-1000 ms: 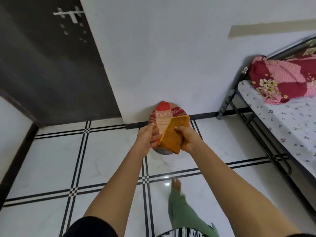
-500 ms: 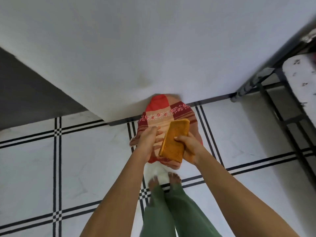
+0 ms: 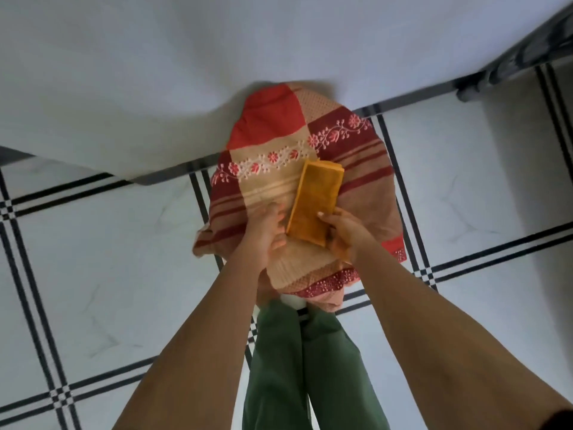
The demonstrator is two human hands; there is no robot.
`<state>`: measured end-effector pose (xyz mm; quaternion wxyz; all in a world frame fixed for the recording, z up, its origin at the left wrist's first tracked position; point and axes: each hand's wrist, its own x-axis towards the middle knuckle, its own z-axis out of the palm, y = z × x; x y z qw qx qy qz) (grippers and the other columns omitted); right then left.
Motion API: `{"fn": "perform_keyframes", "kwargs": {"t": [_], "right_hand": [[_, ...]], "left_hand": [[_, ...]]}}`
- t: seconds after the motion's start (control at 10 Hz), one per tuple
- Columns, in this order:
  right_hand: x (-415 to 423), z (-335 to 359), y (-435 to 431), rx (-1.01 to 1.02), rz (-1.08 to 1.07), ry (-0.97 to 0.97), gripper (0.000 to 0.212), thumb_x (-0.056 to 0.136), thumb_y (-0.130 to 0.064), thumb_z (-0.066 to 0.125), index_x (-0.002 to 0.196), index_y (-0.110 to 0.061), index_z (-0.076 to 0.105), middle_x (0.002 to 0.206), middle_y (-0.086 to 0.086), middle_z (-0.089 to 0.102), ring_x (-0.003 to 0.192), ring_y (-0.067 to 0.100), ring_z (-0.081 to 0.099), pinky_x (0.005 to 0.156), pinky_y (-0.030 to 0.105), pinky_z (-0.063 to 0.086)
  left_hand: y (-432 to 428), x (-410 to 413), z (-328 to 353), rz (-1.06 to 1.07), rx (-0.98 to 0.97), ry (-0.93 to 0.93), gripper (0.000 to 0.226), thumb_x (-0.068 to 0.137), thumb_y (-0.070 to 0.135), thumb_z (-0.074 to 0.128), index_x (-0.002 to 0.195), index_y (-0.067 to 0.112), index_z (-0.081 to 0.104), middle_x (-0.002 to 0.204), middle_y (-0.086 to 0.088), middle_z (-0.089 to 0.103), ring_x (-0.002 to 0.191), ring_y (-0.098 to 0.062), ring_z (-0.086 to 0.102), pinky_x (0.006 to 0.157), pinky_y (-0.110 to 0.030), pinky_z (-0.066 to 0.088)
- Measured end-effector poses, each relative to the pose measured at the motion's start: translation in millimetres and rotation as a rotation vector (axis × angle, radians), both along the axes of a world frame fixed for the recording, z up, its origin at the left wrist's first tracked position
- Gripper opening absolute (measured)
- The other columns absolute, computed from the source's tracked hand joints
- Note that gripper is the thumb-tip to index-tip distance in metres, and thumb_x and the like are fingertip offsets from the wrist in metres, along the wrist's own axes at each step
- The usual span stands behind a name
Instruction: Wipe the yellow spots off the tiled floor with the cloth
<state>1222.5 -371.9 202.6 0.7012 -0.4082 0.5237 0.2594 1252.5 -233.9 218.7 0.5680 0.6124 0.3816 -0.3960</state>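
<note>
At twelve o'clock the right grip (image 3: pixel 344 235) pinches the cloth (image 3: pixel 316 203); left grip (image 3: pixel 266 234) unclear. Best pressed flat on the floor (image 3: pixel 93 243).

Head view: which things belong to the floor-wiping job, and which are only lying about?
Job: folded yellow cloth; right hand gripping it; tiled floor.
Lying about: red patterned cloth; dark bed frame; white wall.

Both arms outstretched, left hand (image 3: pixel 266 235) curled on patterned fabric (image 3: pixel 266 122), right hand (image 3: pixel 345 235) curled round orange cloth (image 3: pixel 316 197)
</note>
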Motion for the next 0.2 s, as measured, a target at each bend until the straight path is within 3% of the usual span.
{"fn": "perform_keyframes", "kwargs": {"t": [0.1,0.2], "right_hand": [[-20.4,17.3,0.5,-0.043,-0.019,0.049,0.043,0.087,-0.008,0.060,0.129,-0.008,0.051,0.121,0.009,0.056,0.115,0.026,0.053,0.095,0.039,0.047],[-33.5,61.3,-0.2,-0.131,0.027,0.037,0.038,0.087,-0.008,0.059,0.125,-0.005,0.053,0.121,0.011,0.059,0.108,0.025,0.056,0.089,0.036,0.046]], "left_hand": [[4.3,-17.0,16.1,0.036,-0.007,0.031,0.026,0.096,0.033,0.042,0.113,0.017,0.055,0.104,0.004,0.060,0.098,-0.017,0.056,0.086,-0.038,0.045],[9.6,-28.8,60.0,0.122,0.003,0.010,0.024,0.095,0.031,0.047,0.108,0.015,0.059,0.095,0.000,0.064,0.083,-0.017,0.061,0.070,-0.032,0.050]]}}
